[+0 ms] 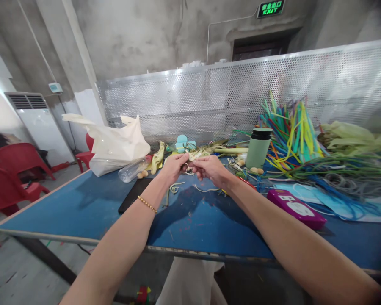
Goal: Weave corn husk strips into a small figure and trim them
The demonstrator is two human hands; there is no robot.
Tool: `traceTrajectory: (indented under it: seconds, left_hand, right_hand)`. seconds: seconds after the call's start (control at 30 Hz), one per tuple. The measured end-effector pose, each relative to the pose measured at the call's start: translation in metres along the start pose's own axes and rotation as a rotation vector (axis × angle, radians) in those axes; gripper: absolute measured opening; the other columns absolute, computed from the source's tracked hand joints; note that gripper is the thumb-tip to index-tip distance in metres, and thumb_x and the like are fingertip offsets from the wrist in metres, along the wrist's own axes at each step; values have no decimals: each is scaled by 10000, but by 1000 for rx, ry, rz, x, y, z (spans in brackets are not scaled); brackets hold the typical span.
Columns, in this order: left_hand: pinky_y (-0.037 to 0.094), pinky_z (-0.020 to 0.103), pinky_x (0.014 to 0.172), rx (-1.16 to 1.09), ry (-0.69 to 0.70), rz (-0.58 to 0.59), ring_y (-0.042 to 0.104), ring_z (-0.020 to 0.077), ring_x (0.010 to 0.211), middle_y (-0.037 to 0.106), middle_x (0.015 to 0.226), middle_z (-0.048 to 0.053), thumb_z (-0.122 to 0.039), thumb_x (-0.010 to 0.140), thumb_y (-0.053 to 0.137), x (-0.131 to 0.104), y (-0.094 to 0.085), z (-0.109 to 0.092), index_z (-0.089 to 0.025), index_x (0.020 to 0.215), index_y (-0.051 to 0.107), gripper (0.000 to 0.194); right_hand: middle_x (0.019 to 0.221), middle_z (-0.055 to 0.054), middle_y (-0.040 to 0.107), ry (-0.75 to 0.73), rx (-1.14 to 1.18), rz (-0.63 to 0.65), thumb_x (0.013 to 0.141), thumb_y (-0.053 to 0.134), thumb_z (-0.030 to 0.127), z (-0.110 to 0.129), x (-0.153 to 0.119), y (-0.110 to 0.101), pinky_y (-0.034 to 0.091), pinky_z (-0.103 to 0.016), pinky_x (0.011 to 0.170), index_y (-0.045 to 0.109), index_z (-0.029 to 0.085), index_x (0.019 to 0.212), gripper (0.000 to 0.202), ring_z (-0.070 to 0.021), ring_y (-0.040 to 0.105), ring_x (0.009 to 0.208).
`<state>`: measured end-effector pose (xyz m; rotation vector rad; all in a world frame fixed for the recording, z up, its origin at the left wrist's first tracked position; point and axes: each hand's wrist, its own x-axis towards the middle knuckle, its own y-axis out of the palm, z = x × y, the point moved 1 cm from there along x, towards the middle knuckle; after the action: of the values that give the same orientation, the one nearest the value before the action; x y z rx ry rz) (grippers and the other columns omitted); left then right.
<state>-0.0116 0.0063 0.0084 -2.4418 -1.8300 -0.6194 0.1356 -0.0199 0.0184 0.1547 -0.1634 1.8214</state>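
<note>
Grip closed in both hands: left hand (174,168) and right hand (211,168) near each other, fingertips pinched on one pale strip (193,156), held just above the blue bench (66,212). Its far end blurs into pale scraps behind. Gold bead bracelet (147,204), one, left wrist. Loose strands (177,186) below the fingers, at least two. To the left: one flat black slab (135,195), one clear bottle (130,171) on its side, one white bag (117,144). To the right: one green tumbler (258,150), upright; one purple box (294,207); one bundle of coloured strips (300,135), too many to count. Beyond: one perforated screen (165,101), one lit exit sign (270,8). Far left: red chairs (23,159), at least three.
</note>
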Motion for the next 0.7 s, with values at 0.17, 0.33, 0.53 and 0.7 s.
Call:
traceTrajectory:
  seconds: [0.17,0.33,0.53,0.7]
  left_hand:
    - [172,226,447,59,-1,-10,323,35,438,528,573,4,-471,672,799,0,-1,-1,-111,652,597,413]
    - [190,223,445,63,-11,-32,351,39,436,538,581,9,-459,677,797,-1,1,-2,-115,636,584,406]
    - [206,220,450,22,2,-2,363,42,454,536,597,10,-468,707,783,-2,1,-2,-117,651,589,405]
    - [207,218,444,-8,-16,-21,358,41,460,542,610,16,-471,711,780,-2,1,-3,-111,671,612,399]
  right_hand:
    - [570,-16,630,-12,-79,-105,743,671,133,5,-2,0,472,-213,348,628,120,616,135,-85,525,384]
    - [483,22,575,-65,-92,-150,682,710,140,7,-3,1,487,-217,355,604,146,616,124,-105,543,389]
    - [482,35,553,-109,-32,-116,641,684,157,3,-1,0,461,-218,326,585,161,610,104,-100,516,369]
    - [479,44,546,-71,-15,-127,626,661,130,5,-2,0,446,-206,315,597,159,648,74,-88,500,357]
